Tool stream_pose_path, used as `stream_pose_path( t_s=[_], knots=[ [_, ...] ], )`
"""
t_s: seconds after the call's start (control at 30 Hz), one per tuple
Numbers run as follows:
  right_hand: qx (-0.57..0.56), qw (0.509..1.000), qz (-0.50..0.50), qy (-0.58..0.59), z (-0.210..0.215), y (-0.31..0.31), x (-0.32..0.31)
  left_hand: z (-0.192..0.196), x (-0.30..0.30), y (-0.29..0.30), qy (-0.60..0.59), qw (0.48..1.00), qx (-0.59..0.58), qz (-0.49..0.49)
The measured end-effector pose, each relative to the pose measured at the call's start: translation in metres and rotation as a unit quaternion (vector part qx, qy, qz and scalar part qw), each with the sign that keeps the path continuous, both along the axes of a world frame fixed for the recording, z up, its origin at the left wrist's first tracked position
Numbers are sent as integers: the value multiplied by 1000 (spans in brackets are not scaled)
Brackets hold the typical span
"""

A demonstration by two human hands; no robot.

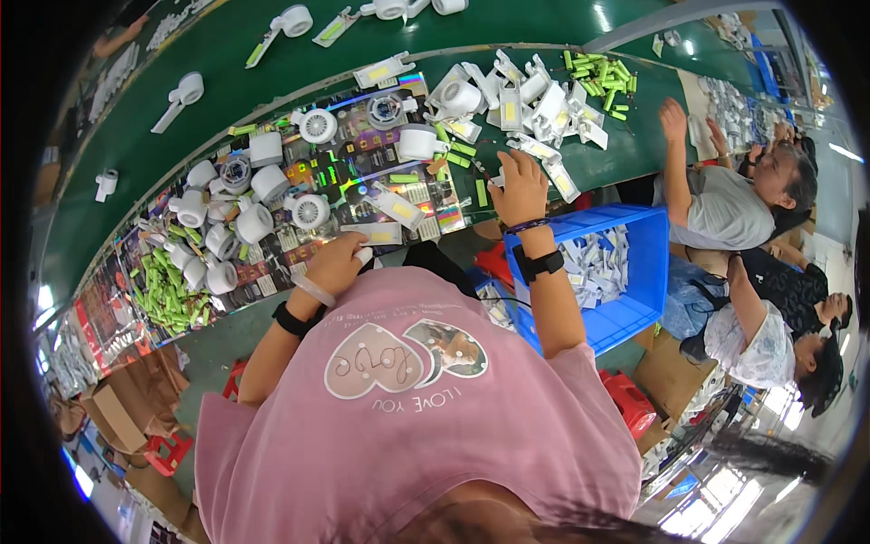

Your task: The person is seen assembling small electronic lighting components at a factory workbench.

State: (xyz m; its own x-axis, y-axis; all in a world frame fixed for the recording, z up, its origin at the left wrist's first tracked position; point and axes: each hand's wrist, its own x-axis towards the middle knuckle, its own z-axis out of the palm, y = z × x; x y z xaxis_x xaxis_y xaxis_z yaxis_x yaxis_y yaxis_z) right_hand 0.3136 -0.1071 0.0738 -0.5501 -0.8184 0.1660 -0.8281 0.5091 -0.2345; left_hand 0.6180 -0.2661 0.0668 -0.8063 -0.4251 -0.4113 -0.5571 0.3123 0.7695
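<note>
My left hand [335,263] is at the table's near edge, its fingers closed round the left end of a white handle piece [382,235] with a yellow strip. Just beyond it lies a similar white handle piece [399,208]. My right hand [522,189] reaches over the edge with its fingers apart, and nothing shows in its grip. Beside its thumb is a green battery cell [481,192]. White casing parts [562,177] lie just past its fingers. Small white fans, among them one with a round grille [311,211], sit beyond my left hand.
Loose green cells heap up at the left [172,295] and far right [603,77]. White casings [544,104] pile beyond my right hand. A blue crate [645,263] of white parts stands right of my right forearm. Co-workers, one in a grey shirt [725,208], sit at the right.
</note>
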Motion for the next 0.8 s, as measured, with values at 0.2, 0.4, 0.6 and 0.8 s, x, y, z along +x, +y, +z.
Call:
stream_pose_path(
  t_s=[0.2,0.4,0.6,0.8],
  knots=[
    [-162,967,190,-50,15,-17,25,-5,-5,32,-140,987,-14,83],
    [-115,879,429,-173,-22,-70,103,-23,-11,56,-76,974,-76,200],
    [62,869,446,-207,-42,-89,113,-14,-29,63,-15,934,-228,277],
    [-1,877,383,-289,-59,-99,116,-23,-43,68,3,894,-311,322]
  ],
)
